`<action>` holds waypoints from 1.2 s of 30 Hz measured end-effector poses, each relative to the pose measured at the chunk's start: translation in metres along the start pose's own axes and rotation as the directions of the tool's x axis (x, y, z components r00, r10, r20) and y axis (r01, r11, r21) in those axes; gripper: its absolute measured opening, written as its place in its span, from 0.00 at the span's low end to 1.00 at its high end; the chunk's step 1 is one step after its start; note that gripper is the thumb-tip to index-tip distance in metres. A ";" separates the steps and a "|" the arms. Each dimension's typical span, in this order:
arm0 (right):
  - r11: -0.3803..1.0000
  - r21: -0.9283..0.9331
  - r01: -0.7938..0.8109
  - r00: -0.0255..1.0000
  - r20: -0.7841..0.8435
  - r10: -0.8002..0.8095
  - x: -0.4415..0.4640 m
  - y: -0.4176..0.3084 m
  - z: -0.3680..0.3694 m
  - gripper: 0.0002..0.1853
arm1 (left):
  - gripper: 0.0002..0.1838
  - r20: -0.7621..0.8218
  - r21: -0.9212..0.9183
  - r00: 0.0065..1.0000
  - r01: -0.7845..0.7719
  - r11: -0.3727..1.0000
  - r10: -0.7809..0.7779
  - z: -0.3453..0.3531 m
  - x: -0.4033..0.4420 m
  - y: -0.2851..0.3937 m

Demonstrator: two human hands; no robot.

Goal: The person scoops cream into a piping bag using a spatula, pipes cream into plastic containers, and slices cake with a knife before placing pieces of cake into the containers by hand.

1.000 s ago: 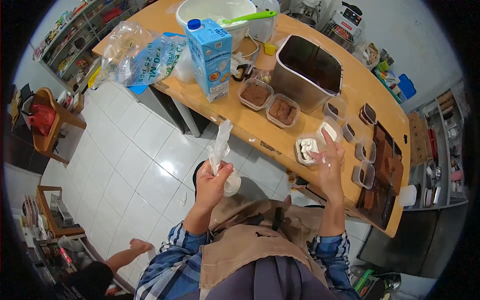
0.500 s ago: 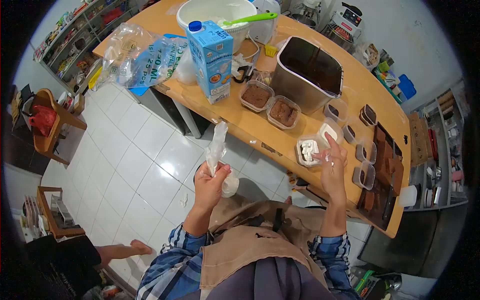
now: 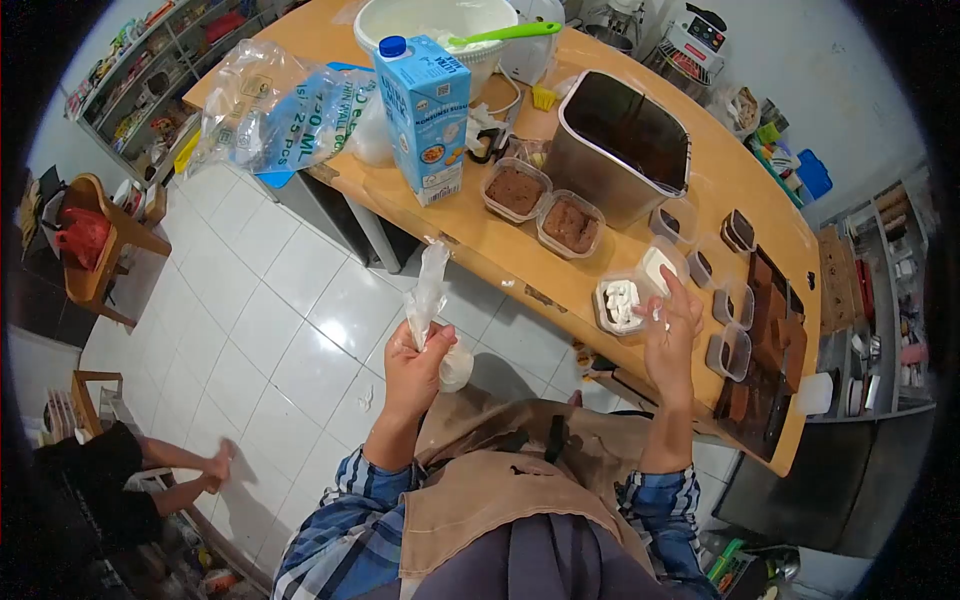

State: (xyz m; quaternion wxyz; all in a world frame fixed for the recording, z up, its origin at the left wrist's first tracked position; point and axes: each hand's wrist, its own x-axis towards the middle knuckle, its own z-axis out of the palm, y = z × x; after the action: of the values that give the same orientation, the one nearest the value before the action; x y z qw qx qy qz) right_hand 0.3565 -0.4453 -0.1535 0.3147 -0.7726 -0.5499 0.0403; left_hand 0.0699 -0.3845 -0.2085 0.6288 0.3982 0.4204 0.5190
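Note:
My left hand [image 3: 412, 372] is closed around the twisted neck of a clear piping bag [image 3: 457, 367] filled with something pale. The bag's loose end sticks up above my fist, in front of the table edge. My right hand [image 3: 670, 335], white smears on its fingers, is beside a small clear tub [image 3: 620, 306] with white cream squiggles on top. Its fingers are apart; whether they touch the tub's rim I cannot tell. Just behind stands another tub with a smooth white top [image 3: 657, 268]. Two tubs of brown cake [image 3: 516, 190] sit further left.
A tall metal tin with dark brown contents [image 3: 625, 140], a blue milk carton [image 3: 422, 130] and a white bowl [image 3: 375, 28] with a green spatula [image 3: 505, 34] stand on the wooden table [image 3: 500, 262]. Cake slabs [image 3: 770, 320] lie at right. Another person's legs [image 3: 185, 470] show at lower left.
My right hand has shifted slightly, its fingers a little off the creamed tub. My left hand keeps the bag, moved slightly left. The other person at lower left has stepped along the floor.

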 end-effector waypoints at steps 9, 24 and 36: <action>0.963 0.268 0.015 1.000 0.011 -0.019 -0.001 0.013 0.015 0.20 | 0.06 -0.007 0.006 1.000 0.010 1.000 -0.010 0.000 -0.001 0.001; 0.930 0.223 0.292 0.946 -0.214 -0.245 0.047 -0.038 0.004 0.17 | 0.04 -0.042 -0.052 0.999 -0.029 0.998 0.027 -0.006 0.003 0.001; 0.927 0.006 0.376 0.886 0.291 -0.361 0.208 -0.143 0.125 0.16 | 0.05 -0.114 -0.004 0.993 0.005 1.000 -0.005 -0.027 0.008 0.005</action>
State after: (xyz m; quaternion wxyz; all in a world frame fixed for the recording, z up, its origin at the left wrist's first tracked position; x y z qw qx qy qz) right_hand 0.2690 -0.1802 -0.1181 0.2140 -0.6478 -0.7270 0.0774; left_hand 0.0435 -0.3740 -0.2138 0.6058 0.3656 0.4557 0.5401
